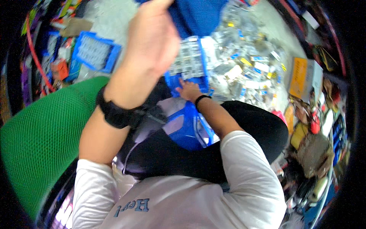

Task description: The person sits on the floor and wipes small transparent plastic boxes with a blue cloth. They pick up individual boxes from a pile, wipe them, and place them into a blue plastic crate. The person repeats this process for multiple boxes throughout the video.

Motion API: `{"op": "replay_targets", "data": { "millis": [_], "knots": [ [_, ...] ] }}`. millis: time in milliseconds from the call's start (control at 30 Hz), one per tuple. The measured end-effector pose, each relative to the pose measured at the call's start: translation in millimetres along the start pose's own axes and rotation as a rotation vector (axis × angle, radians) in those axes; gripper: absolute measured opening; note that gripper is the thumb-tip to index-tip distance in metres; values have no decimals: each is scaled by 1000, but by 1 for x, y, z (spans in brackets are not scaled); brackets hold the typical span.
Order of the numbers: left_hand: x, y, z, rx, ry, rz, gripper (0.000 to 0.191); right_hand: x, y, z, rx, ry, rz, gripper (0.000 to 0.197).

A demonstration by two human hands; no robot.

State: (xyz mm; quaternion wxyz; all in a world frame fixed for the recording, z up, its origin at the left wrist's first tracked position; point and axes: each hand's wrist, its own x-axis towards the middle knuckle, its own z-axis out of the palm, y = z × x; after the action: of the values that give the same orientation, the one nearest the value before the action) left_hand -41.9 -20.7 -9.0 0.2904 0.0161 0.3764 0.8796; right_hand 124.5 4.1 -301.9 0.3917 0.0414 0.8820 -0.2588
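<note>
My left hand (153, 40), blurred and raised close to the camera, has a black strap on its wrist; its fingertips are hidden or cut off at the top edge. Below it, my right hand (189, 91), with a black band at the wrist, touches the near part of a blue plastic case (203, 67). Its fingers are apart. Rows of small clear compartments or packs fill the case, partly hidden behind my left hand. A blue plastic piece with clear windows (186, 130) rests on my lap.
Many small clear packets (251, 68) lie piled at the right, near an orange and white box (298, 77). Another blue case (94, 51) lies at the left. Green mesh material (51, 123) bulges beside my left arm. Dark blue cloth (197, 17) hangs beyond the case.
</note>
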Motion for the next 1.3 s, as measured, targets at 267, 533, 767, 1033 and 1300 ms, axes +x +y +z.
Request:
{"op": "replay_targets", "data": {
  "millis": [267, 533, 767, 1033, 1300],
  "knots": [
    [-6, 3, 7, 157, 130, 46, 34, 9, -4, -23, -158, -322, -121, 32],
    [-4, -6, 25, 153, 123, 46, 35, -64, 16, -165, -276, -164, -283, 29],
    [-7, -3, 22, 177, 146, 47, 36, -176, 143, -275, -150, 317, -77, 35],
    [-2, -3, 13, 197, 112, 49, 35, -240, 258, -158, 22, 460, 796, 34],
    [-4, -10, 25, 235, 152, 59, 38, -235, 237, -144, 49, 433, 821, 26]
  ]
}}
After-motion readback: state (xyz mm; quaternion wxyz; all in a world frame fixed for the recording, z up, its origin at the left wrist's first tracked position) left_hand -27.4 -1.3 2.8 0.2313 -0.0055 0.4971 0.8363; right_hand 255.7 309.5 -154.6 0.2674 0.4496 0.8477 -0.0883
